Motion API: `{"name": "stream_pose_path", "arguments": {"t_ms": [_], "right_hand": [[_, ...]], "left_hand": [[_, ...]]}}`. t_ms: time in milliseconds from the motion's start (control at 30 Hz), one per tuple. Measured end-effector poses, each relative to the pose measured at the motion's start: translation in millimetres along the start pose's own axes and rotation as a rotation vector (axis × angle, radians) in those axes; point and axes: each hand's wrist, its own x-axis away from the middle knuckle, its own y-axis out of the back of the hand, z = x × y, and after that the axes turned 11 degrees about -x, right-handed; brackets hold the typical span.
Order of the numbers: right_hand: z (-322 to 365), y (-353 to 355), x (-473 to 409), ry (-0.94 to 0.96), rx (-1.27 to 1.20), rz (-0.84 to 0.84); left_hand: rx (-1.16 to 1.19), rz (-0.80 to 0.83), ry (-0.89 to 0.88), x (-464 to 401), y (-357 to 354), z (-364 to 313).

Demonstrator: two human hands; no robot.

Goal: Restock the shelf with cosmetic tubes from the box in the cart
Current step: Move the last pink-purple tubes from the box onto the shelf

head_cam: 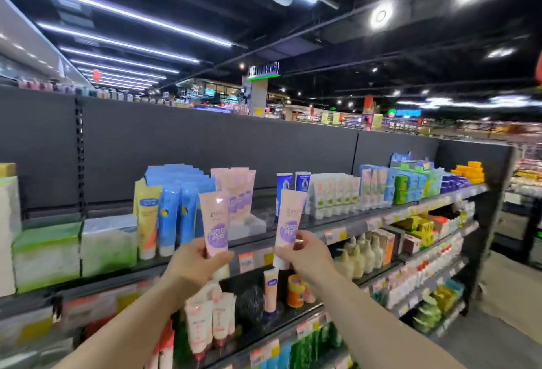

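Note:
My left hand (pixel 196 263) grips the bottom of a pink tube with a purple label (pixel 213 222), held upright in front of the top shelf (pixel 346 223). My right hand (pixel 305 254) holds a second pink tube (pixel 289 219) the same way, slightly tilted. Behind them a row of matching pink tubes (pixel 236 192) stands on that shelf, with a bare gap to its right. The box and the cart are out of view.
Blue tubes (pixel 176 210) and a yellow tube (pixel 147 219) stand left of the pink row; dark blue tubes (pixel 293 186) and white tubes (pixel 334 192) stand to the right. Lower shelves hold bottles, jars and more tubes. The aisle floor opens at right.

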Motion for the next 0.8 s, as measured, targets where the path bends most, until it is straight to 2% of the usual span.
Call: {"name": "stream_pose_path", "arguments": {"t_ms": [100, 200, 300, 433, 700, 800], "right_hand": [[5, -10, -48, 0.01, 0.025, 0.023], [2, -21, -86, 0.046, 0.097, 0.043], [2, -33, -124, 0.109, 0.134, 0.078], [-4, -50, -167, 0.179, 0.19, 0.098], [-26, -67, -211, 0.312, 0.243, 0.259], [-30, -68, -211, 0.303, 0.24, 0.309]], "left_hand": [[0.022, 0.001, -0.023, -28, -11, -7], [0.075, 0.006, 0.035, -45, -20, -10], [0.018, -0.045, 0.04, -58, -24, -13], [-0.008, -0.112, 0.13, -65, -28, -18], [-0.086, -0.259, 0.255, -67, -42, -27], [-0.065, -0.295, 0.272, -63, -49, -29]]}}
